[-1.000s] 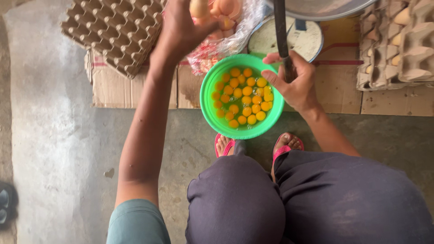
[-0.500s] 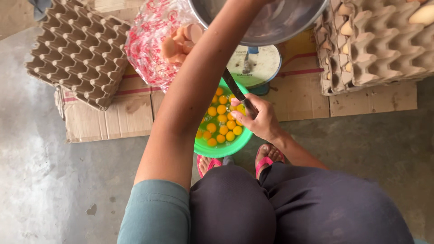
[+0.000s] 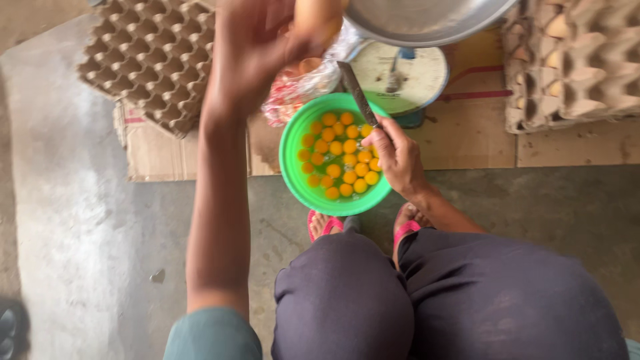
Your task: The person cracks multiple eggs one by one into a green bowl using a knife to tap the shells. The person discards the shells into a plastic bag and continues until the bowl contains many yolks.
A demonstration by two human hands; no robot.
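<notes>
- Left hand [image 3: 257,50] raised near the top of the view, fingers curled around a pale brown egg [image 3: 315,19], only partly visible at the frame edge.
- Right hand [image 3: 395,155] clenched on the handle of a knife [image 3: 358,93], blade slanting up and away over the far rim of the green bowl [image 3: 301,180].
- Change from a second ago: left hand then up by the plastic bag of eggs [image 3: 297,87]; half a second ago left arm stretched across the bowl toward the bag; now drawn back nearer, with an egg in its grasp. Judged: a fresh egg fetched and brought close to the knife, ready for cracking.
- Right hand in much the same place throughout, at the near right rim of the bowl, knife kept in the grip.
- Bowl resting on the concrete floor just ahead of the feet in pink sandals [image 3: 325,223], holding many whole yolks [image 3: 340,157] in clear white.
- Behind the bowl: a weighing scale [image 3: 407,73] with a metal pan [image 3: 427,20] above it, standing on flattened cardboard [image 3: 467,133].
- Empty egg trays [image 3: 143,60] to the left, stacked egg trays [image 3: 573,60] to the right, some pale shells showing in their cups.
</notes>
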